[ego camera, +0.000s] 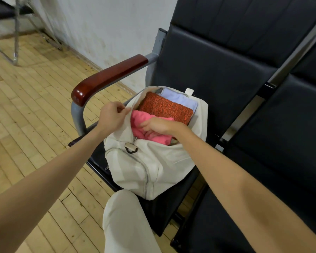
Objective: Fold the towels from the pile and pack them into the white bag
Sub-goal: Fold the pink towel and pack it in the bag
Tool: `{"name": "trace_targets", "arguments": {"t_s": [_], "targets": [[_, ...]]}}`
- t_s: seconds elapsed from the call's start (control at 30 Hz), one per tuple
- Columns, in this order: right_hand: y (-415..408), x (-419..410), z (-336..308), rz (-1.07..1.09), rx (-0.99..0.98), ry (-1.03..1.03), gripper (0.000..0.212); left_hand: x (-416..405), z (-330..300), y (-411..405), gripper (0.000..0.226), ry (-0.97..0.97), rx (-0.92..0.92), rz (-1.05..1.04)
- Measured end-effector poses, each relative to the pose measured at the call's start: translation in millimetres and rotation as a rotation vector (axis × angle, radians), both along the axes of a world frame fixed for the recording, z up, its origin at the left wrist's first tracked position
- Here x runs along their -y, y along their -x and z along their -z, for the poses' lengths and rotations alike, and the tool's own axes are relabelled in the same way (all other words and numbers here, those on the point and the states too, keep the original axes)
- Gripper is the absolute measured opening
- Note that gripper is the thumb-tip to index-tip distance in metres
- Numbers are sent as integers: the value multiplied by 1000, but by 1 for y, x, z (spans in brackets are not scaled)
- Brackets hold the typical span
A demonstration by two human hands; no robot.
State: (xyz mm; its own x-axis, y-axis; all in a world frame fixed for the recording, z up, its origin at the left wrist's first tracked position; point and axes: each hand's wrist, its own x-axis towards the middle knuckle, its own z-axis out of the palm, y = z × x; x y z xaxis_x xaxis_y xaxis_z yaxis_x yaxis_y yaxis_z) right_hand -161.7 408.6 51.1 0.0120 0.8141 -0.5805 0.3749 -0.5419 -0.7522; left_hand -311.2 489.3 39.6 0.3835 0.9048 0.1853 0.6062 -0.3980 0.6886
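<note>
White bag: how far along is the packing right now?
Done: an orange towel and a pale blue towel lie folded inside the white bag on the chair. In hand: the left hand holds the bag's edge open while the right hand pushes a pink towel in. Left: no pile is in view, so I can't tell.

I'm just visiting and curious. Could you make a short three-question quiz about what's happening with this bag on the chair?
1. True or false: the left hand pinches the rim of the white bag.
2. Which towel does the right hand grip: A) orange speckled towel, B) pink towel, C) pale blue towel?
3. What does the bag sit on?

Key: 1 true; 2 B; 3 the seat of the black chair.
</note>
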Motion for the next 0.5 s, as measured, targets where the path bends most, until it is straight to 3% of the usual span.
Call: {"name": "trace_targets", "arguments": {"t_s": [0.1,0.17,0.23,0.33,0.43,0.5], "targets": [[-14,32,-23,198,-108,-255,30,9,1,3,26,-39,-52,-39],[-26,55,-21,342,90,-478,22,21,2,3,28,-210,-83,10],[-38,72,-5,450,386,-571,19,35,-2,-1,27,-337,-70,143],[-52,91,18,388,623,-448,15,47,-9,-20,34,-316,-149,424],[-61,99,25,110,735,-293,17,50,-8,-43,57,-65,-363,620],[-62,100,22,-87,779,-166,20,47,-6,-56,68,-6,-519,665]]}}
